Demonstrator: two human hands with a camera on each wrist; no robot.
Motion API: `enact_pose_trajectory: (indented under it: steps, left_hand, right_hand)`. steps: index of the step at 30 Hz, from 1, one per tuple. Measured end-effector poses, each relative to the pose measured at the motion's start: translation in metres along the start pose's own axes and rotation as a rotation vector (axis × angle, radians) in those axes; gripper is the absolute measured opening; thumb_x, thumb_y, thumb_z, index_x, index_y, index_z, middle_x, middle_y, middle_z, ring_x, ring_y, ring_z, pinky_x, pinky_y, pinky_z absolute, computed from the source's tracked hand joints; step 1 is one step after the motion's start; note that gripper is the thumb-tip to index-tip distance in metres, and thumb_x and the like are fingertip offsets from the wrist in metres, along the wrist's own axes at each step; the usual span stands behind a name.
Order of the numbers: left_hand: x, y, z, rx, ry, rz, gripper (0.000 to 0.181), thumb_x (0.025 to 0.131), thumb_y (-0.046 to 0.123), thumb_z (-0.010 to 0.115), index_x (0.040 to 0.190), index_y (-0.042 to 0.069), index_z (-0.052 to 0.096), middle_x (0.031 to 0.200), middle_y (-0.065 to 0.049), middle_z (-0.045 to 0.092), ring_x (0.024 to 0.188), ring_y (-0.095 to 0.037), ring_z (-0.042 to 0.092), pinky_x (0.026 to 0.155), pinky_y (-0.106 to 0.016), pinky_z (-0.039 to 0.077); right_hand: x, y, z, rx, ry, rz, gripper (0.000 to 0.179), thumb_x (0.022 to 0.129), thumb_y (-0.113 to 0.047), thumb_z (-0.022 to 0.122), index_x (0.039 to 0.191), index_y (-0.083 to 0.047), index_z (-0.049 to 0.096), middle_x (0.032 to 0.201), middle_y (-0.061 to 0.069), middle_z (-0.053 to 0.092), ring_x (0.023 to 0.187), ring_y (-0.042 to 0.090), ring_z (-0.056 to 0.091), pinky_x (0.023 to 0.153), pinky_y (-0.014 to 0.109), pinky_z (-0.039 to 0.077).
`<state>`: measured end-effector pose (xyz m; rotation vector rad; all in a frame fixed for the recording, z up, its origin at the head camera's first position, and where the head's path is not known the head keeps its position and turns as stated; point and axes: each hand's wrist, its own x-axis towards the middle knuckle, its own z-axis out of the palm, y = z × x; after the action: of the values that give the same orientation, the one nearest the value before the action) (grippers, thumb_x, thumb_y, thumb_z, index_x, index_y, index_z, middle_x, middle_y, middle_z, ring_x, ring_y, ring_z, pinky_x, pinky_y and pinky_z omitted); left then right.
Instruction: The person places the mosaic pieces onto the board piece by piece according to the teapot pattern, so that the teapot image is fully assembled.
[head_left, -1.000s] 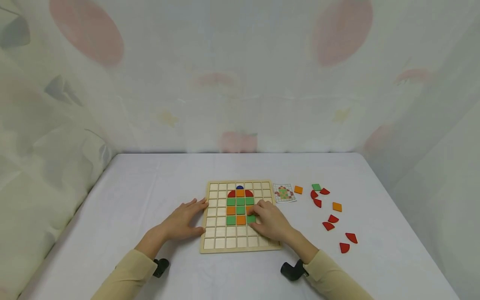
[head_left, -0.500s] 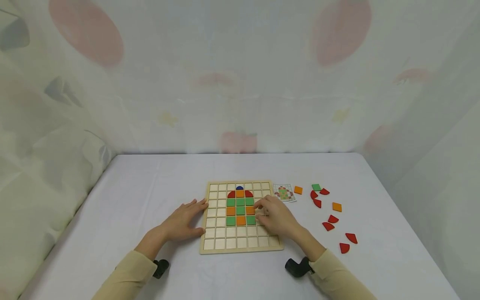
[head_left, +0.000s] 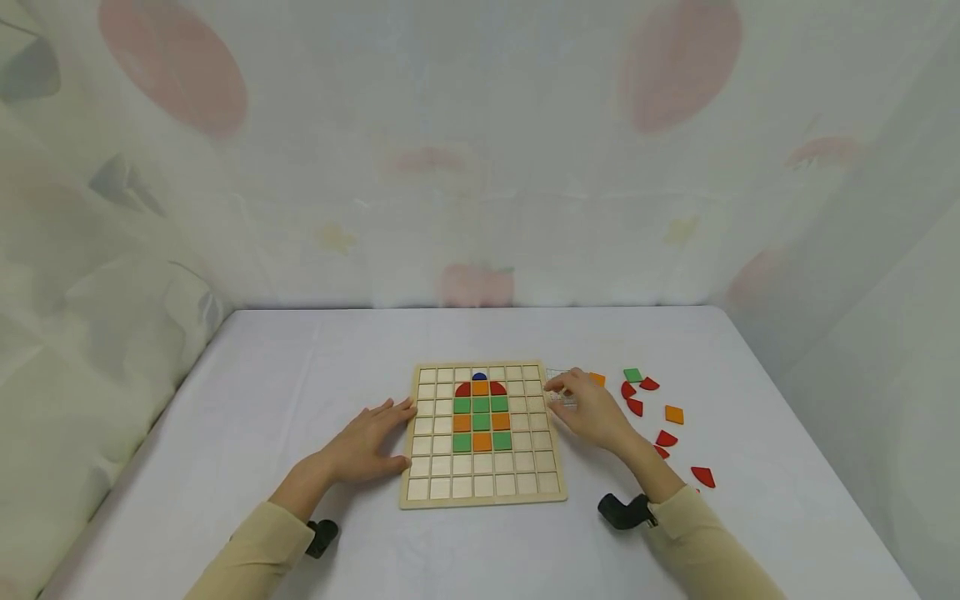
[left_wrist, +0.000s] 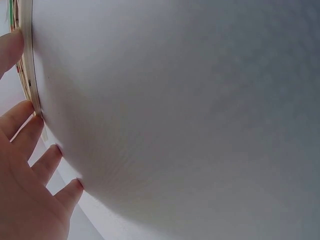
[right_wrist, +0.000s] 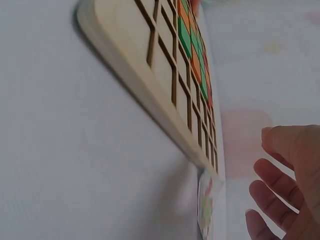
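Observation:
A wooden grid board lies on the white table, with green, orange, red and blue tiles set in its middle columns. My left hand rests against the board's left edge, fingers spread; in the left wrist view its fingertips touch the wooden rim. My right hand hovers just off the board's right edge, over the small pattern card, most of which it hides in the head view. The right wrist view shows its fingers loosely bent and holding nothing, with the pattern card beyond the board's corner.
Loose tiles lie right of the board: orange squares, a green square and several red quarter-circles. My right forearm overlaps some of them in the head view. A patterned cloth hangs behind the table.
My right hand has left the tiles on the board's lower middle and moved right, past the board's edge to the card. The left hand has stayed in place.

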<state>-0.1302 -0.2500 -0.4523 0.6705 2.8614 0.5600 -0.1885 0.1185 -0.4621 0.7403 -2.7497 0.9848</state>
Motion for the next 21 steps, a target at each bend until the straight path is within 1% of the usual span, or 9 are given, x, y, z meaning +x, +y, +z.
enact_pose_trajectory:
  steps: [3,6,10,14,17,21]
  left_hand:
    - [0.000,-0.001,0.001,0.002,-0.004,-0.005,0.072,0.078,0.031,0.070,0.138,0.007,0.041,0.148,-0.010,0.033,0.135,-0.039,0.027,0.104,-0.063,0.020]
    - [0.000,-0.001,0.000,0.003,-0.003,-0.005,0.072,0.078,0.031,0.071,0.138,0.007,0.041,0.148,-0.010,0.033,0.135,-0.039,0.027,0.104,-0.063,0.021]
    - [0.000,0.000,-0.001,-0.001,0.000,0.001,0.072,0.078,0.031,0.071,0.138,0.006,0.041,0.148,-0.010,0.033,0.135,-0.039,0.027,0.104,-0.063,0.021]
    - [0.000,0.000,-0.001,-0.005,0.001,-0.002,0.072,0.078,0.031,0.071,0.139,0.006,0.040,0.148,-0.010,0.032,0.135,-0.039,0.026,0.104,-0.064,0.020]
    - [0.000,0.000,0.000,-0.004,-0.002,-0.006,0.072,0.078,0.031,0.070,0.139,0.007,0.041,0.148,-0.009,0.032,0.135,-0.039,0.026,0.103,-0.064,0.020]
    - [0.001,-0.002,0.000,-0.006,-0.004,-0.009,0.072,0.078,0.032,0.070,0.139,0.008,0.041,0.148,-0.008,0.032,0.136,-0.038,0.025,0.103,-0.065,0.020]
  right_hand:
    - [0.002,0.012,-0.007,0.021,0.032,-0.010,0.021,0.082,-0.011,0.067,0.103,-0.009,0.064,0.099,0.006,0.061,0.085,0.022,0.058,0.071,0.033,0.050]
    - [0.003,0.023,-0.014,0.030,0.057,-0.003,0.022,0.082,-0.010,0.067,0.103,-0.006,0.064,0.098,0.010,0.061,0.085,0.024,0.057,0.071,0.036,0.050]
    - [0.004,0.036,-0.023,0.013,0.061,0.047,0.024,0.082,-0.011,0.068,0.104,-0.005,0.064,0.100,0.011,0.060,0.086,0.024,0.056,0.074,0.037,0.049]
    - [0.006,0.049,-0.028,-0.020,0.070,0.068,0.023,0.082,-0.009,0.067,0.104,-0.003,0.064,0.098,0.012,0.061,0.087,0.026,0.057,0.075,0.040,0.050]
    - [0.007,0.058,-0.028,-0.043,0.061,0.081,0.024,0.082,-0.009,0.067,0.104,-0.002,0.063,0.099,0.012,0.061,0.090,0.028,0.058,0.077,0.042,0.050]
    - [0.008,0.069,-0.027,-0.064,0.025,0.117,0.026,0.083,-0.013,0.066,0.107,-0.004,0.062,0.100,0.011,0.060,0.092,0.027,0.057,0.079,0.042,0.048]
